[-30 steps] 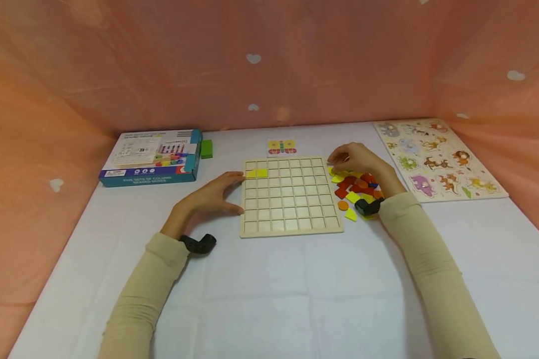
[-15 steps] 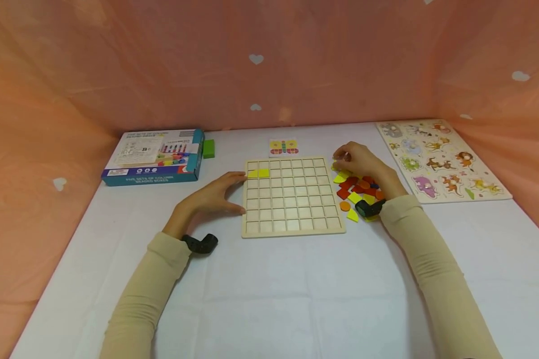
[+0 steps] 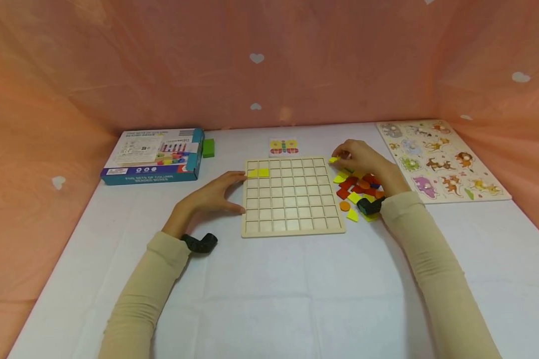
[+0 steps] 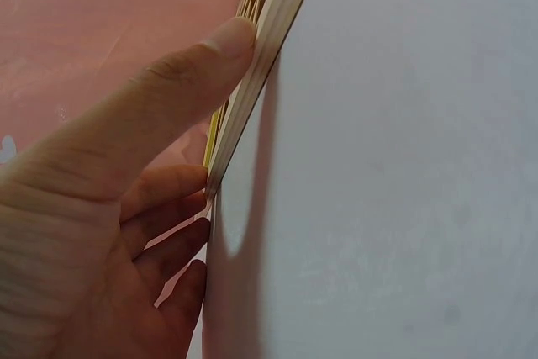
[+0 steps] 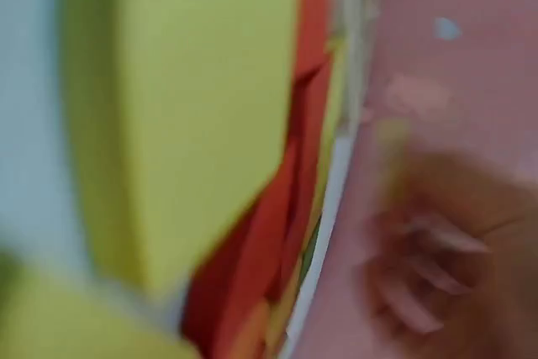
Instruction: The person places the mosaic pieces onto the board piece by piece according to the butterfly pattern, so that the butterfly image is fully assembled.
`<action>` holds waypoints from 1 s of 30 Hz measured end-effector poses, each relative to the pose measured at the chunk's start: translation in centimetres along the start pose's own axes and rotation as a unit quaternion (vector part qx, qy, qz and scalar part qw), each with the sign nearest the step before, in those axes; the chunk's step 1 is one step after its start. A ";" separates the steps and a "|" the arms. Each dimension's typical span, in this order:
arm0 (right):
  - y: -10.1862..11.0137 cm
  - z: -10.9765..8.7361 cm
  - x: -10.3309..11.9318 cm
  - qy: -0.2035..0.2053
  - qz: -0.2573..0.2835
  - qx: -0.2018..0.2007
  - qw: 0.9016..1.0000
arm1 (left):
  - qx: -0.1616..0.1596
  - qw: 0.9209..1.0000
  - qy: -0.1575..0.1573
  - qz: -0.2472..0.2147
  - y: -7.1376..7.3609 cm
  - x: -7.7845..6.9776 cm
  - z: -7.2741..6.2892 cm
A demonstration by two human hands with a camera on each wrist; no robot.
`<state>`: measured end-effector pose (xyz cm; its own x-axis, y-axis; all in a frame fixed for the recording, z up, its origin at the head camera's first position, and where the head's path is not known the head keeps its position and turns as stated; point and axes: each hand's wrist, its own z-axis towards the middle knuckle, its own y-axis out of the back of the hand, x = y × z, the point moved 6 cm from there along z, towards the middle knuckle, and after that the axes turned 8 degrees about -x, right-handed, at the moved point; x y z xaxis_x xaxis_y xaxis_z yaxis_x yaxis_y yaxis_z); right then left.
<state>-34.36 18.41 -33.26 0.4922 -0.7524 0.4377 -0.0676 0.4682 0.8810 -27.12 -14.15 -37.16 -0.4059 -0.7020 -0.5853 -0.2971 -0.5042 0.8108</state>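
Observation:
A wooden grid board (image 3: 292, 197) lies flat in the middle of the table, with two yellow pieces (image 3: 263, 173) side by side near its upper left corner. My left hand (image 3: 211, 194) touches the board's left edge with thumb and fingertips spread apart; the left wrist view shows the thumb (image 4: 227, 44) against the rim. Beyond the board's upper right corner, my right hand (image 3: 359, 157) pinches a small yellow piece (image 3: 334, 160), raised above the pile. In the right wrist view that hand (image 5: 454, 250) is blurred. Beneath it lies a pile of red, yellow and orange pieces (image 3: 352, 184).
A butterfly pattern card (image 3: 284, 147) lies behind the board. At the back left is a boxed toy set (image 3: 152, 155) with a green block (image 3: 208, 148) beside it. An animal puzzle board (image 3: 444, 159) lies at the right.
My right hand has lifted slightly from the pile, and the yellow piece now shows at its fingertips. The left hand stays at the board's edge.

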 end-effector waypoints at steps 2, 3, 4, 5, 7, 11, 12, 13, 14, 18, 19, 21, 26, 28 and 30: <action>0.8 0.6 1.8 0.012 -0.001 -0.028 1.000 | -0.001 1.000 0.004 0.000 0.1 0.1 0.0; 1.2 1.0 2.9 0.019 0.004 -0.046 0.999 | -0.001 1.000 0.006 0.000 0.1 0.1 0.0; 1.5 1.3 3.9 0.023 0.013 -0.065 0.998 | -0.002 1.000 0.009 -0.001 0.2 0.1 0.0; 1.6 1.7 5.0 0.022 0.023 -0.081 0.996 | -0.002 1.000 0.012 -0.001 0.2 0.1 -0.1; 1.4 2.3 6.9 0.019 0.043 -0.108 0.993 | -0.002 1.000 0.015 -0.003 0.2 0.2 -0.1; -0.3 3.4 10.1 0.003 0.065 -0.114 0.991 | 0.000 1.000 0.011 -0.008 0.1 0.0 0.0; -0.9 3.7 10.7 0.002 0.064 -0.109 0.992 | 0.001 1.000 0.011 -0.009 0.1 -0.1 0.0; -1.5 3.9 11.2 0.000 0.063 -0.101 0.993 | 0.001 1.000 0.011 -0.009 0.0 -0.1 0.0; -2.2 4.1 11.6 -0.003 0.060 -0.092 0.994 | 0.002 1.000 0.011 -0.009 0.0 -0.1 0.0; -4.6 4.7 12.1 -0.005 0.046 -0.056 0.997 | 0.003 1.000 0.015 -0.008 0.0 -0.1 0.0; -5.2 4.8 12.0 -0.006 0.046 -0.047 0.998 | 0.003 1.000 0.016 -0.009 -0.1 -0.1 0.0; -6.2 4.9 11.7 -0.003 0.048 -0.030 0.998 | 0.003 1.000 0.017 -0.009 -0.1 0.0 0.0; -7.9 4.9 10.9 0.019 0.054 -0.017 0.998 | 0.004 1.000 0.017 -0.012 -0.1 0.0 0.0; -8.1 4.9 10.8 0.028 0.059 -0.023 0.998 | 0.004 1.000 0.017 -0.012 -0.1 0.0 0.1; -8.1 4.8 10.7 0.030 0.070 -0.027 0.997 | 0.003 1.000 0.017 -0.012 -0.1 0.0 0.1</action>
<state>-32.74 4.29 -34.85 0.5321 -0.6494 0.5432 -0.0932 0.5928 0.8000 -27.14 -14.04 -37.22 -0.3686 -0.7065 -0.6042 -0.3117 -0.5184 0.7963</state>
